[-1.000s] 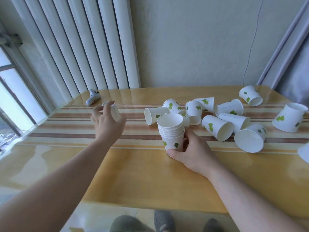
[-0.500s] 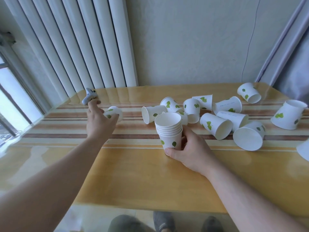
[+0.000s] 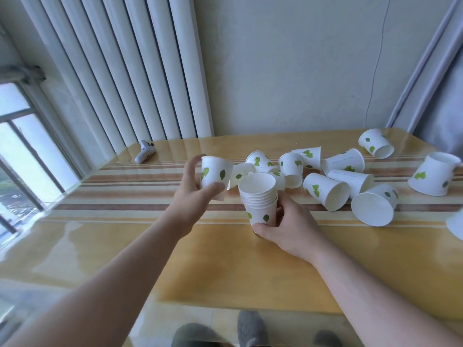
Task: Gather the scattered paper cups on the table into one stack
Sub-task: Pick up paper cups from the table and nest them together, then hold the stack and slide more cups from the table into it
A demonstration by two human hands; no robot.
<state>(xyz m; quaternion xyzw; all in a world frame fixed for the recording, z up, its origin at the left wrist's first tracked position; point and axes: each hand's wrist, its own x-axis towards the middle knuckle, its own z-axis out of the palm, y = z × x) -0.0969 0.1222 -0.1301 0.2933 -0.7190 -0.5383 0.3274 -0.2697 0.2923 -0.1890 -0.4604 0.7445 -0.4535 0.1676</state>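
The fingers (image 3: 194,169) and thumb of the left hand (image 3: 194,199) are wrapped around a single paper cup (image 3: 215,174), which is held upright above the table (image 3: 175,246), mouth up, its side showing green leaf prints. This cup sits just to the left of the stack (image 3: 259,196) and slightly higher than the stack's rim. The fingers of the right hand (image 3: 288,226) are clamped around the lower part of the stack, the thumb across its base at the front. The stack stands upright on the table with several nested rims showing at the top and two green leaves on the outermost cup.

Behind and to the right of the stack lies a cluster of loose cups (image 3: 325,179), most tipped on their sides, some touching one another. A large cup on its side (image 3: 373,209) shows its open mouth toward the camera. Farther right, one cup (image 3: 434,177) stands upside down, tilted, and another (image 3: 375,144) lies near the far right corner. A cup edge (image 3: 456,225) shows at the right border.

A small white object (image 3: 145,151) lies near the table's far left corner, beside the white radiator (image 3: 125,71). A window (image 3: 20,159) is at left.
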